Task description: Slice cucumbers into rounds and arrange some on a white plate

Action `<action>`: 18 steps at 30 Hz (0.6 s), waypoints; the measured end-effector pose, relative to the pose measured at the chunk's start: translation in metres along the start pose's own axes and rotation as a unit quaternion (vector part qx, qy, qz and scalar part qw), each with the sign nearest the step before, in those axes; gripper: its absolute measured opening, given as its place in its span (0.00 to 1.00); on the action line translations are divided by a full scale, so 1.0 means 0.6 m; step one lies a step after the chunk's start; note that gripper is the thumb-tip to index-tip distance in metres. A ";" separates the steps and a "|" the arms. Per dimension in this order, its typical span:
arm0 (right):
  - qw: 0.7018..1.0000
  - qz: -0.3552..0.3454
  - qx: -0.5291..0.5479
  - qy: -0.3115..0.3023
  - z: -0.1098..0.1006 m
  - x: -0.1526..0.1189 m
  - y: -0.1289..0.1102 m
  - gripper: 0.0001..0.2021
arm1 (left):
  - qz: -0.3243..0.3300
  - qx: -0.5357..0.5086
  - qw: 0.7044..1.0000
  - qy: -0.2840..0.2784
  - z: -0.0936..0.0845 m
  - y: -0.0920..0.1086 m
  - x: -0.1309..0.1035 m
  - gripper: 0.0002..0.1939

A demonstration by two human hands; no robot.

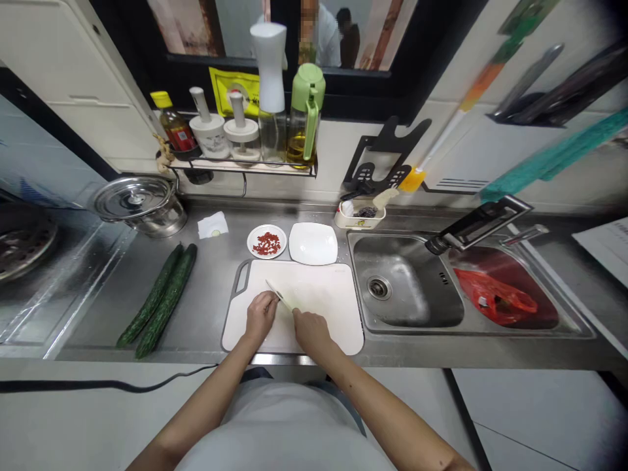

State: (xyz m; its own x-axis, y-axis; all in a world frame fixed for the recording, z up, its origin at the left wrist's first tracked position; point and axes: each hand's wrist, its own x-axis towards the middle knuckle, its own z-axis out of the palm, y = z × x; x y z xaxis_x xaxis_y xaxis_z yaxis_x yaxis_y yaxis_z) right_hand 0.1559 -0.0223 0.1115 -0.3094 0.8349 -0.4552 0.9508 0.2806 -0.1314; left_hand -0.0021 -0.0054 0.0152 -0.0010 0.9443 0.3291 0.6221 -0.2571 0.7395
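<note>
On the white cutting board [333,307], my right hand [311,332] is closed round the handle end of a knife [280,296], whose blade points up and left. My left hand [261,315] rests on the board just left of the blade, fingers bent and pressed together; whatever lies under them is too small to make out. Behind the board stand a small plate [252,243] of chopped red pieces and a bare white square dish [313,243]. Two long cucumbers [167,297] lie side by side on the steel counter at the left.
A lidded steel pot [161,216] and a white paper [212,225] are at the back left. Bottles and jars stand on a wall rack [245,163]. To the right is a double sink [407,281] with a faucet [475,226] and a red bag [495,297].
</note>
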 end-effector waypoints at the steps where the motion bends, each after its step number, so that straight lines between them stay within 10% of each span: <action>1: 1.000 -0.001 -0.001 0.002 0.000 0.000 0.001 0.13 | 0.003 0.003 1.000 0.001 0.000 0.000 0.000 0.09; 18: 1.000 0.005 0.002 0.004 -0.003 0.012 -0.004 0.14 | 0.016 0.015 1.000 0.017 0.005 -0.004 -0.001 0.08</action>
State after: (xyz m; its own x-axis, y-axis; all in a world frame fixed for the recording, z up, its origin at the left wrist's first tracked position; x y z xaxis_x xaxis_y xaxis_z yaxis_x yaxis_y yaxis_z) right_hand 0.1514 -0.0161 0.1102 -0.2993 0.8418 -0.4492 0.9541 0.2700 -0.1296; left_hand -0.0017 -0.0046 0.0115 -0.0071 0.9284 0.3716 0.6458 -0.2795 0.7105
